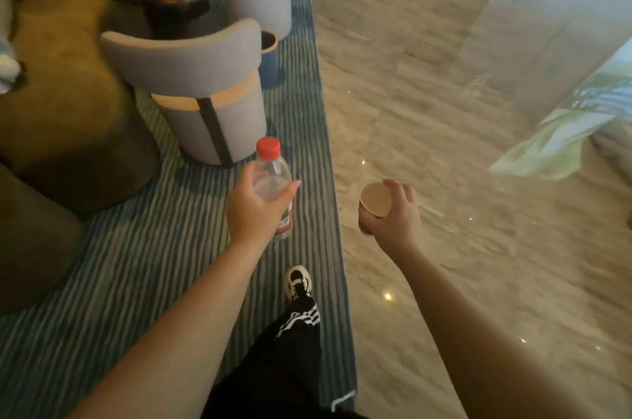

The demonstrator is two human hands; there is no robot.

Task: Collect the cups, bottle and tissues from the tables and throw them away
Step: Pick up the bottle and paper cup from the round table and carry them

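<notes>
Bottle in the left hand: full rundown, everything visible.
The clear plastic bottle with a red screw cap is held roughly upright over the striped teal carpet, cap on. A red-and-green label wraps its lower part. It looks nearly empty. The left hand grips its middle, thumb across the front, hiding part of the body.

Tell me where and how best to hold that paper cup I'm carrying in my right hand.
Grip the paper cup around its side wall, below the rim, coming from the outside as the right hand does now. The wall tapers and is probably thin, so fingers spread round it should hold better than a pinch on the open rim, which faces up and toward the left.
</notes>
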